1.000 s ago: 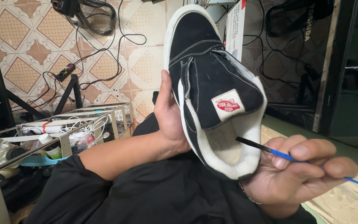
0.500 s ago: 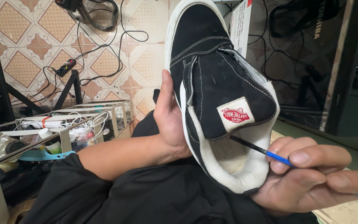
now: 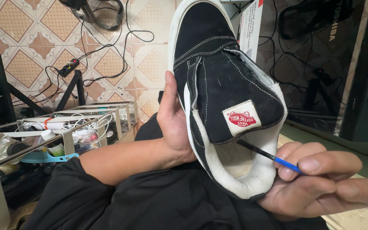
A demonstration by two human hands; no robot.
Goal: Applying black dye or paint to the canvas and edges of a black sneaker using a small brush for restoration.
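Nearest you, in the lower right of the frame, your right hand (image 3: 320, 183) is closed around a thin blue-handled tool (image 3: 292, 167), fingers curled over the shaft, its dark tip reaching up and left into the heel opening of the shoe (image 3: 218, 93). Compared with a second ago, that hand has come in closer to the heel collar and the dark tip now lies deeper under the tongue, so the tool looks set against the inner lining rather than held clear of it; whether it actually touches the lining you cannot tell, because the tongue hides the very end. Your left hand (image 3: 173, 123), at centre frame, is clamped on the shoe's side from below, thumb up along the black upper and the white sole edge, the bare forearm running down to the black sleeve at lower left. The black canvas shoe sits tilted, toe toward the top of the frame, and its tongue has swung a little further toward the right than before, exposing the white padded interior. Behind your left arm, at middle left, a wire rack (image 3: 86, 115) holds white cables and small bottles. Farther off, on the patterned tile floor (image 3: 18, 38) at upper left, lie a black power strip (image 3: 70, 67) and looping cords; a dark glossy panel (image 3: 320, 64) fills the upper right.
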